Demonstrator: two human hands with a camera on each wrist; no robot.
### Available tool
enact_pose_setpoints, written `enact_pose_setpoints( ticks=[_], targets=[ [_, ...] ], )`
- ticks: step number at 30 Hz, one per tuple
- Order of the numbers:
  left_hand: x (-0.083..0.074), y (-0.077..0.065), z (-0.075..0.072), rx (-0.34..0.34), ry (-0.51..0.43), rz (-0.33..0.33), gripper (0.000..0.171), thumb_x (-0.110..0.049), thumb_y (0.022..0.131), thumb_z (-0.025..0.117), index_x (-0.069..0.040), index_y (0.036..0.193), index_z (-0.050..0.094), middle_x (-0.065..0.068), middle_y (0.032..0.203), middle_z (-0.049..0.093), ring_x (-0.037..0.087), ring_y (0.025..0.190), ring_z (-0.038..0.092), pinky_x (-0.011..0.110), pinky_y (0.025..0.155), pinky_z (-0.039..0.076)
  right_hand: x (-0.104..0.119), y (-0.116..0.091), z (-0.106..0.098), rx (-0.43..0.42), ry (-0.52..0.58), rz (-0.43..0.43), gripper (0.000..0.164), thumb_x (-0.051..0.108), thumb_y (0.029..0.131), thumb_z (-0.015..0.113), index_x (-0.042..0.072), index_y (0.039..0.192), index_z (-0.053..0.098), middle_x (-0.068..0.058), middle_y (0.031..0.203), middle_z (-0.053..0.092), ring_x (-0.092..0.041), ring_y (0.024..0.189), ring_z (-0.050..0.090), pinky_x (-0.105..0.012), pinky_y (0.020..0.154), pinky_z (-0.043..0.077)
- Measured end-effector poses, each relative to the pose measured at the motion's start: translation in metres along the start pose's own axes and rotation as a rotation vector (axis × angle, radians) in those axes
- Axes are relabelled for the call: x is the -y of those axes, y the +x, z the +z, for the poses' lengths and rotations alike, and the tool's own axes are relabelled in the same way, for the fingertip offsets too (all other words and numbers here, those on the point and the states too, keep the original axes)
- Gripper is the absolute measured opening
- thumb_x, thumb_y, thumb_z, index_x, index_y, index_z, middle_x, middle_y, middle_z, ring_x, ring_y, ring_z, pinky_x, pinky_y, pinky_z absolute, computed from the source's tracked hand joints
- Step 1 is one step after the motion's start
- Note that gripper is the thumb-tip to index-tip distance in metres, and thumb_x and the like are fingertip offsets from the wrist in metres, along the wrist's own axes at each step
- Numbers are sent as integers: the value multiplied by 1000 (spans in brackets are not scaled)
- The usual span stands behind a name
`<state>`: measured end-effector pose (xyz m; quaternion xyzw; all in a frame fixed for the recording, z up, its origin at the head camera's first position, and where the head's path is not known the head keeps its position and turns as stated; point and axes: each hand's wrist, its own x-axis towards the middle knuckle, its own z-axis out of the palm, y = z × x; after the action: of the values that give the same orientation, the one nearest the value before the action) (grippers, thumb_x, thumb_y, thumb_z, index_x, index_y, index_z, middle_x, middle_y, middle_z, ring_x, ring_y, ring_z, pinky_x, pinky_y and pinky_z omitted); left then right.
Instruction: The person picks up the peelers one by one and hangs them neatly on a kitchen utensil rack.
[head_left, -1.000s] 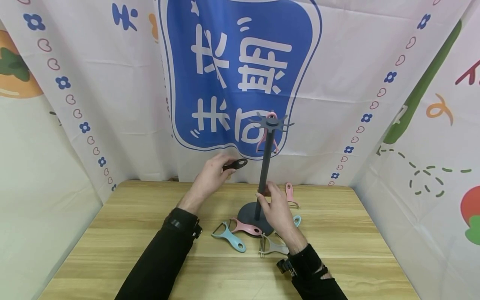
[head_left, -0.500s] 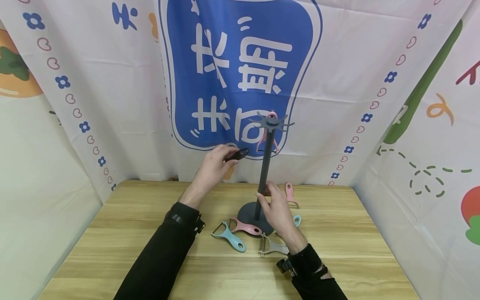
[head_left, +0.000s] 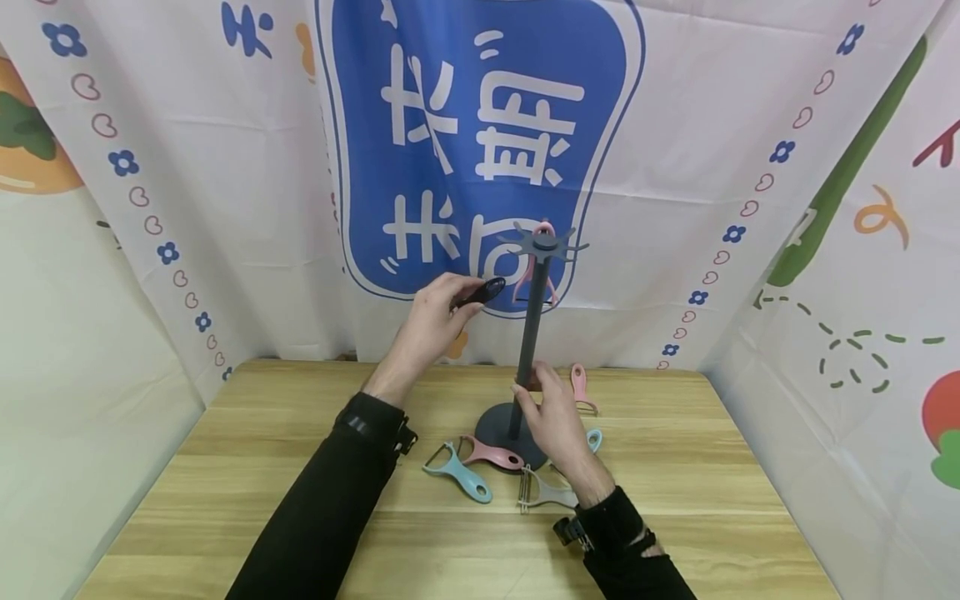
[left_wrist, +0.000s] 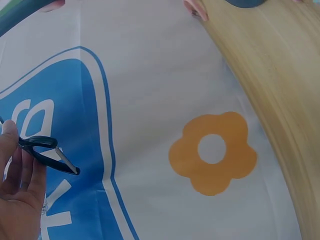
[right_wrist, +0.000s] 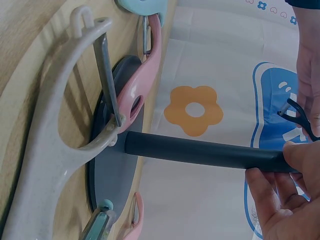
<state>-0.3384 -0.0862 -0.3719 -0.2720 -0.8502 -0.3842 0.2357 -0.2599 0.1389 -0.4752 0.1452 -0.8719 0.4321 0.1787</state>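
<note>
My left hand pinches a black peeler in the air, left of the dark grey stand's pole. The left wrist view shows the peeler's forked head and blade beyond the fingers. Low on the pole, my right hand holds it between thumb and fingers. From the hooked top of the stand hangs a pink peeler, on the far side. Around the round base lie another pink peeler, a light blue peeler and a pale grey peeler.
Behind the right hand lies one more pink peeler, and a blue handle shows partly beside the wrist. A printed cloth hangs behind the wooden table.
My left hand has risen and moved slightly right with the black peeler, nearer the stand's top. The right hand has stayed on the pole.
</note>
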Motion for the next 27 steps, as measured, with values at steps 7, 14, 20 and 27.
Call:
enact_pose_setpoints(
  ticks=[7, 14, 20, 27],
  targets=[
    [-8, 8, -2, -22, -20, -6, 38, -24, 99, 68, -18, 136, 66, 0, 123, 64, 12, 112, 62, 32, 97, 54, 0, 0, 0, 0, -4, 0, 19, 23, 101, 67, 16, 119, 63, -1, 110, 64, -21, 108, 67, -34, 76, 62],
    [-15, 15, -7, -42, -46, -16, 38, -26, 98, 68, -17, 135, 66, 0, 121, 64, 10, 110, 62, 27, 98, 53, 0, 0, 0, 0, -1, -2, 19, 23, 102, 67, 16, 119, 63, -1, 110, 65, -20, 107, 67, -33, 76, 62],
    [-22, 23, -10, -49, -91, -22, 40, -26, 97, 69, -16, 136, 66, -1, 122, 64, 8, 111, 63, 24, 100, 51, 0, 0, 0, 1, 1, 12, 19, 23, 101, 67, 16, 119, 63, -1, 110, 65, -20, 108, 67, -35, 77, 62],
    [-31, 29, -14, -62, -167, -82, 39, -26, 98, 69, -19, 137, 66, -3, 121, 64, 6, 110, 62, 20, 99, 50, 1, 0, 0, 1, 5, 14, 20, 24, 102, 66, 14, 119, 64, 0, 110, 64, -20, 108, 67, -35, 77, 62]
  ],
)
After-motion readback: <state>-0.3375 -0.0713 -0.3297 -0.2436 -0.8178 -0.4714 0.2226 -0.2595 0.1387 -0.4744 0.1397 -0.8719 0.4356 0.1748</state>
